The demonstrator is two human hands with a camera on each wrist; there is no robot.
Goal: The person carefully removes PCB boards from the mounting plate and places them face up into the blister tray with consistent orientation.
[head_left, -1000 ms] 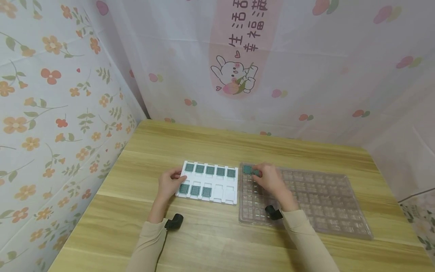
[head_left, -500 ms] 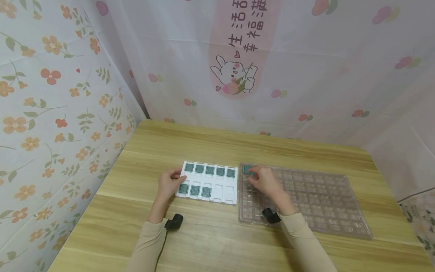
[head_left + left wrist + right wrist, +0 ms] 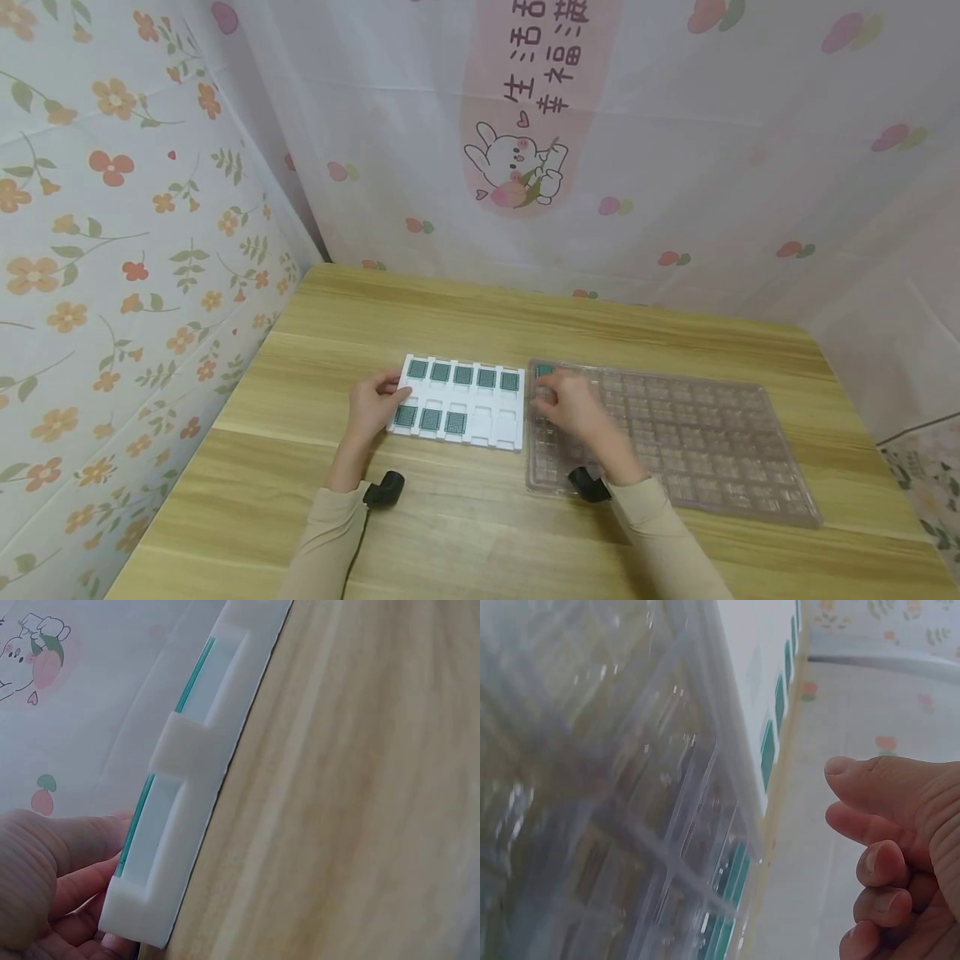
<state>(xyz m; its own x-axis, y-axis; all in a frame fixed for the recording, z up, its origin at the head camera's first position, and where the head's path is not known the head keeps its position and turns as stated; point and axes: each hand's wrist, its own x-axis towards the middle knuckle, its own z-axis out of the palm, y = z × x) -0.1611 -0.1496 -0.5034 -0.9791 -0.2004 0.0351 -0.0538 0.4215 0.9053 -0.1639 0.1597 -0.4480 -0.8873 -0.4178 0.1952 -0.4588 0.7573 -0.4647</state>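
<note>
Sleeves: beige, coming in from the bottom edge, each with a black wrist camera by the cuff.
Left hand: grip's narrow, pinching the left end of the white tray, thumb on one side, fingers mostly tucked out of sight.
White tray, front row: three green squares in the left pockets, none in the two right pockets.
Right hand: over the left part of the clear tray, small gap between thumb and index, other fingers loosely curled. Nothing in that grip that I can see.
White tray, back row: all five pockets carry a green square.
Clear tray: just right of the white one, big grid of see-through pockets. One corner square shows at its far left, partly behind the fingers. Right wrist view catches green down there too, maybe two pieces, but it's too blurry to swear to.
Pocket count: eight of ten in the white tray. My read is squares shifting between trays, direction unclear: if it's filling, two pockets left; if it's unloading, eight squares to go and the clear tray's barely started.
Curtain: fruit print, hanging behind the table.
</note>
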